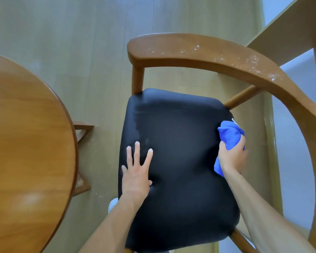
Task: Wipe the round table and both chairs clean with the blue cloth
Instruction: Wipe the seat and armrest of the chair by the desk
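A wooden chair with a black padded seat [179, 143] fills the middle of the view. Its curved wooden back rail [208, 50] carries white dusty specks. My left hand [137, 172] lies flat on the left part of the seat, fingers straight and spread. My right hand [233, 156] grips the bunched blue cloth [229, 133] at the seat's right edge. A pale smear shows on the seat's upper left. The round wooden table [26, 143] is at the left, with a faint dull patch near its lower edge.
Pale wooden floor [80, 42] lies beyond the chair, with small white crumbs near the table's base [83, 127]. A light wooden shelf unit [299, 24] stands at the upper right, close behind the chair's rail.
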Motion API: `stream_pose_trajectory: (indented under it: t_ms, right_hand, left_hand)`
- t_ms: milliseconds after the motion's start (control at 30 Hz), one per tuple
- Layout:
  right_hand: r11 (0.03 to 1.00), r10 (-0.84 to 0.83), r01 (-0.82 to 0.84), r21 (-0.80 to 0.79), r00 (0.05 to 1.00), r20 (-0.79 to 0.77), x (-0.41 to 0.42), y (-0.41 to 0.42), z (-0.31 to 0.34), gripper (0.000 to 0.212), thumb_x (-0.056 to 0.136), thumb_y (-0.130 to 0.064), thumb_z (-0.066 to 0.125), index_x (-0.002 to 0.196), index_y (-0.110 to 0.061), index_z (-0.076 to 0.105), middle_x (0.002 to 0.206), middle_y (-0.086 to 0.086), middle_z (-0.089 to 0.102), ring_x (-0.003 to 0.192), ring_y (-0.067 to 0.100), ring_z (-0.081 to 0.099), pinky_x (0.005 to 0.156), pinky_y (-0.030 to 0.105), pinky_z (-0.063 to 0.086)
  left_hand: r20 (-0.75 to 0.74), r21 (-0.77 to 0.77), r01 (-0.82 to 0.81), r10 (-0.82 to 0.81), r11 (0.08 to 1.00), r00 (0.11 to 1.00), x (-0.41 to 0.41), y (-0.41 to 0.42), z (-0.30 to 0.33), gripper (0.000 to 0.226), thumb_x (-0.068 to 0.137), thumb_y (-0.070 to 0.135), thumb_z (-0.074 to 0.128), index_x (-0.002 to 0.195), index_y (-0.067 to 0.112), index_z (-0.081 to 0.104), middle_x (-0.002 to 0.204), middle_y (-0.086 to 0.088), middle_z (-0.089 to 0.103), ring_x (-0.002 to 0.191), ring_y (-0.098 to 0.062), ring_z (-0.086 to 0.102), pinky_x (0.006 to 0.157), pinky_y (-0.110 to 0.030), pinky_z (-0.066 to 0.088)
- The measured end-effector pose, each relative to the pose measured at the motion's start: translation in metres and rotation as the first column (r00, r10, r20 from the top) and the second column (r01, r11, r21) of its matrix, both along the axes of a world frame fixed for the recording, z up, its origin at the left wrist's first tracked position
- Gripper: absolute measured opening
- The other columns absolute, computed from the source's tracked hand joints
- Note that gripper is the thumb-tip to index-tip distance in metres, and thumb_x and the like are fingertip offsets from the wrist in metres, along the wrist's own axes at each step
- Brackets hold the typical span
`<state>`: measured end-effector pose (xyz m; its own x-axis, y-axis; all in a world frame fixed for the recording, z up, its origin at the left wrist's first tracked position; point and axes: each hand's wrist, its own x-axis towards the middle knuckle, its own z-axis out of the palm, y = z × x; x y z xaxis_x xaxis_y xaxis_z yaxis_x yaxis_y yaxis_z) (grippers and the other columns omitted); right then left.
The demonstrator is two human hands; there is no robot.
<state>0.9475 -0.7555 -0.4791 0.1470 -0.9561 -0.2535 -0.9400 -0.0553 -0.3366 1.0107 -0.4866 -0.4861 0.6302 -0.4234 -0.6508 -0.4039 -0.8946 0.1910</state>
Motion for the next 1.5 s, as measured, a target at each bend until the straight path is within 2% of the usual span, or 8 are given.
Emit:
stream_pose_trajectory:
  t_ms: [167, 367, 600, 867, 1000, 1233, 1433, 1500]
  right_hand:
    - [0.991, -0.133, 0.131, 0.035, 0.989, 0.057, 0.049, 0.014, -0.004, 0.059, 0.091, -0.031, 0.055, 0.144, -0.024, 0.030, 0.135, 0.017, 0.046, 0.112, 0.042, 0.053, 0.091, 0.042, 0.041]
    - [0.922, 0.378, -0.383, -0.061, 0.923, -0.071, 0.140, 0.094, -0.006, 0.063, 0.088, -0.030, 0.053, 0.146, -0.022, 0.029, 0.123, 0.018, 0.044, 0.100, 0.038, 0.053, 0.078, 0.041, 0.045]
    - [0.153, 0.969, -0.988, -0.017, 0.154, -0.192, 0.167, 0.150, -0.007, 0.059, 0.083, -0.018, 0.055, 0.138, -0.030, 0.039, 0.111, 0.007, 0.050, 0.073, 0.024, 0.041, 0.060, 0.034, 0.031]
    - [0.865, 0.492, -0.500, -0.041, 0.862, -0.122, 0.050, -0.068, 0.005, 0.056, 0.086, -0.019, 0.054, 0.139, -0.031, 0.040, 0.114, 0.017, 0.050, 0.095, 0.041, 0.055, 0.082, 0.044, 0.048]
    - [0.997, 0.072, -0.072, -0.018, 0.997, -0.003, 0.032, -0.062, -0.003, 0.050, 0.084, -0.013, 0.051, 0.132, -0.024, 0.044, 0.117, 0.017, 0.054, 0.094, 0.037, 0.055, 0.083, 0.039, 0.044]
    - [0.888, 0.459, -0.459, 0.020, 0.889, 0.007, 0.056, 0.098, -0.003, 0.060, 0.087, -0.020, 0.058, 0.142, -0.023, 0.037, 0.113, 0.014, 0.045, 0.087, 0.035, 0.052, 0.073, 0.040, 0.046]
    - [0.348, 0.937, -0.937, 0.024, 0.348, 0.007, -0.037, 0.089, 0.017, 0.063, 0.064, -0.001, 0.078, 0.123, -0.017, 0.065, 0.087, 0.013, 0.056, 0.061, 0.031, 0.052, 0.050, 0.038, 0.049]
    - [0.361, 0.932, -0.932, 0.023, 0.360, -0.053, -0.060, 0.056, 0.024, 0.063, 0.062, 0.002, 0.078, 0.122, -0.016, 0.066, 0.088, 0.016, 0.057, 0.063, 0.036, 0.054, 0.052, 0.041, 0.049]
  left_hand:
    - [0.022, 0.012, 0.037, -0.038, 0.999, 0.999, -0.001, 0.001, -0.003, 0.104, 0.087, 0.031, 0.066, 0.148, 0.033, -0.018, 0.142, -0.010, -0.051, 0.138, -0.039, -0.034, 0.108, -0.052, 0.031]
    - [0.052, 0.044, 0.078, -0.080, 0.996, 0.995, -0.001, 0.002, -0.008, 0.105, 0.086, 0.035, 0.067, 0.148, 0.031, -0.018, 0.144, -0.012, -0.048, 0.138, -0.040, -0.033, 0.107, -0.051, 0.034]
    - [0.035, 0.030, 0.062, -0.063, 0.998, 0.997, 0.001, 0.006, -0.007, 0.104, 0.086, 0.041, 0.064, 0.148, 0.035, -0.020, 0.147, -0.004, -0.045, 0.138, -0.032, -0.037, 0.110, -0.046, 0.032]
    - [0.055, 0.023, 0.064, -0.065, 0.998, 0.996, -0.002, 0.000, -0.005, 0.107, 0.088, 0.044, 0.062, 0.142, 0.038, -0.029, 0.141, -0.004, -0.053, 0.133, -0.032, -0.043, 0.113, -0.044, 0.031]
    - [0.040, 0.033, 0.064, -0.065, 0.997, 0.997, 0.002, -0.005, 0.000, 0.103, 0.088, 0.040, 0.064, 0.148, 0.036, -0.020, 0.146, -0.007, -0.047, 0.135, -0.034, -0.039, 0.111, -0.047, 0.032]
    - [0.027, -0.002, 0.043, -0.043, 0.999, 0.999, 0.003, 0.005, 0.001, 0.105, 0.084, 0.040, 0.068, 0.148, 0.038, -0.015, 0.147, -0.001, -0.045, 0.140, -0.030, -0.033, 0.109, -0.051, 0.034]
    - [0.028, -0.149, -0.031, 0.035, 0.988, 0.999, 0.003, 0.020, 0.007, 0.102, 0.082, 0.045, 0.069, 0.152, 0.035, -0.006, 0.148, 0.014, -0.041, 0.142, -0.015, -0.031, 0.101, -0.035, 0.047]
    - [0.032, -0.144, -0.021, 0.025, 0.989, 0.999, -0.005, 0.025, 0.007, 0.093, 0.090, 0.047, 0.059, 0.153, 0.030, -0.007, 0.152, 0.008, -0.037, 0.143, -0.019, -0.030, 0.110, -0.034, 0.038]
